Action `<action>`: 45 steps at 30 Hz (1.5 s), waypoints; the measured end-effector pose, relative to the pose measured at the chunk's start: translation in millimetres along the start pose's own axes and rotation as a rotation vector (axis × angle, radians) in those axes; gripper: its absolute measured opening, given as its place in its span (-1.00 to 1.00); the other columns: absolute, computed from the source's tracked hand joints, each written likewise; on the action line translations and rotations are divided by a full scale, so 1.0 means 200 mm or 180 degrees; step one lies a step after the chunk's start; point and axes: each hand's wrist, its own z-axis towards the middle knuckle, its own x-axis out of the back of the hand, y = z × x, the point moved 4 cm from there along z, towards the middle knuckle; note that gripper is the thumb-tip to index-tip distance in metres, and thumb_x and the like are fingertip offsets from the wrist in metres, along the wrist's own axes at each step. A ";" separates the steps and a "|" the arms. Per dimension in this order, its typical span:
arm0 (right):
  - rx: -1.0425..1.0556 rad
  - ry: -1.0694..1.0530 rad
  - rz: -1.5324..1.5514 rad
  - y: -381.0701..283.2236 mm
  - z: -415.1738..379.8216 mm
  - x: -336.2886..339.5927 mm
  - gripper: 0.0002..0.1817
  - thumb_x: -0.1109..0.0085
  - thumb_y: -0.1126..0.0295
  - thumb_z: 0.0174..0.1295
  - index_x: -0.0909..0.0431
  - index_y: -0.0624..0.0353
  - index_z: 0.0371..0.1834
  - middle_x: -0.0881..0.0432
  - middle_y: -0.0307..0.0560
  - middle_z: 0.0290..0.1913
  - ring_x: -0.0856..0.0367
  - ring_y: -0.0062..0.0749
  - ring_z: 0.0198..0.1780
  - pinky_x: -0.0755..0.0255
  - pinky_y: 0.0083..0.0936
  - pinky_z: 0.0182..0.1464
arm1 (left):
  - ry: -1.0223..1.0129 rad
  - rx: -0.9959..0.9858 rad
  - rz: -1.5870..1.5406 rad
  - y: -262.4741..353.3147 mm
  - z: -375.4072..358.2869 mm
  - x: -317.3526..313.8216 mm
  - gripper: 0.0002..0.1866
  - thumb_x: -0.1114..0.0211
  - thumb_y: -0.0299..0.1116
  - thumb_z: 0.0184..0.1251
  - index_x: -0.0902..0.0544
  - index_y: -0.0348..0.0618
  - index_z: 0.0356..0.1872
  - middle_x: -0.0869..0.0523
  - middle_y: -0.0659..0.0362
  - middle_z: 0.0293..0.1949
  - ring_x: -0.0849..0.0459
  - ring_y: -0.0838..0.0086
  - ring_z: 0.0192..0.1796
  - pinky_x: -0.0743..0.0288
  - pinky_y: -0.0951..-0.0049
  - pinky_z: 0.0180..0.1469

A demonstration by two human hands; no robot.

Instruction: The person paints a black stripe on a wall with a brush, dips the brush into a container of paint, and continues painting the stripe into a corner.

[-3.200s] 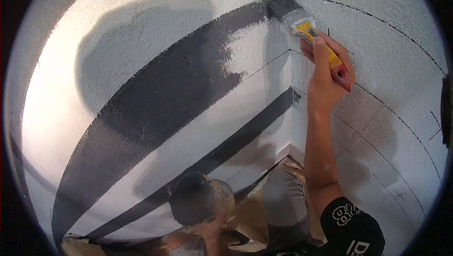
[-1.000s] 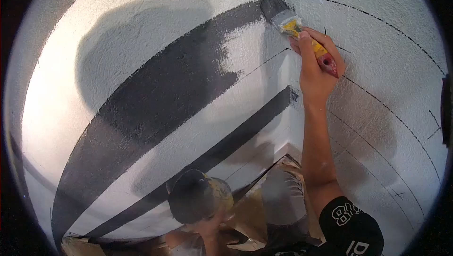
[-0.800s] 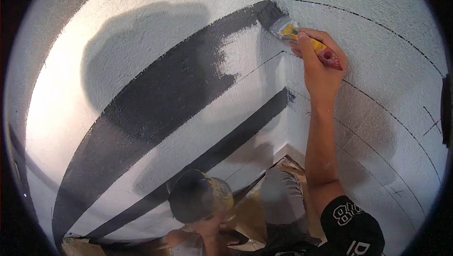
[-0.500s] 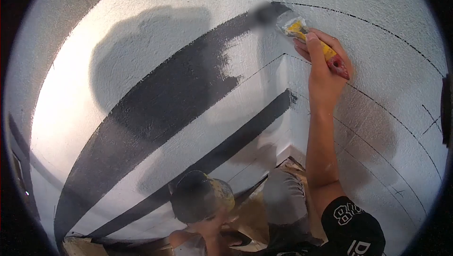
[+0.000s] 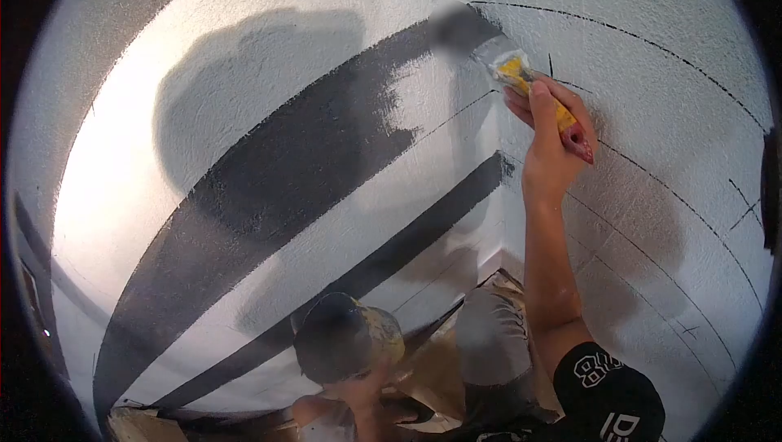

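My right hand (image 5: 544, 145) is closed around the yellow and red handle of a flat paintbrush (image 5: 513, 71). The paint-smeared bristles point up and left, against the wall by the corner, at the end of a wide dark grey painted band (image 5: 301, 149). Low in the view, my left hand (image 5: 376, 389) is wrapped under a round paint pot (image 5: 346, 340) with dark contents and yellow smears on its side. Some of the left fingers are hidden by the pot.
Two textured pale walls meet at a corner. A narrower dark stripe (image 5: 407, 234) runs below the wide band. Thin curved marker lines (image 5: 668, 181) cross the right wall (image 5: 652, 92). Brown sheeting (image 5: 432, 360) and a blurred grey object (image 5: 493, 340) with white marks lie below.
My right hand and the paintbrush have moved slightly down. More dark paint shows above the bristles, just right of the corner. My left hand and the pot have stayed put.
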 end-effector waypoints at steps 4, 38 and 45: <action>-0.0147 -0.0001 0.0183 0.09 -0.03 -0.05 -0.86 -0.11 0.53 0.19 -0.53 0.41 -0.26 -0.59 0.01 -0.30 -0.62 -0.42 -0.28 -0.60 -0.54 -0.20 | 0.0118 0.0010 -0.0008 0.04 0.00 -0.01 -0.01 -0.54 -0.35 -0.38 -0.20 -0.28 0.21 -0.43 0.05 0.08 -0.45 0.29 0.10 -0.33 0.33 0.19; 0.0554 -0.0239 -0.0772 0.01 -0.08 0.03 -0.88 -0.13 0.57 0.16 -0.57 0.33 -0.24 -0.62 -0.03 -0.31 -0.59 -0.52 -0.29 -0.52 -0.63 -0.27 | 0.0140 -0.0174 0.0306 -0.02 0.00 0.08 -0.09 -0.55 -0.29 -0.45 -0.34 -0.25 0.13 -0.49 0.09 0.04 -0.49 0.32 0.05 -0.38 0.36 0.12; 0.1424 -0.1610 -0.1263 -0.07 -0.23 -0.15 -0.77 -0.20 0.66 -0.06 -0.58 0.31 -0.26 -0.61 0.05 -0.36 -0.61 -0.31 -0.45 -0.47 -0.56 -0.39 | 0.0303 -0.0170 0.0392 0.01 -0.02 0.07 -0.13 -0.55 -0.30 -0.46 -0.38 -0.24 0.09 -0.52 0.11 -0.01 -0.53 0.35 -0.04 -0.43 0.38 0.03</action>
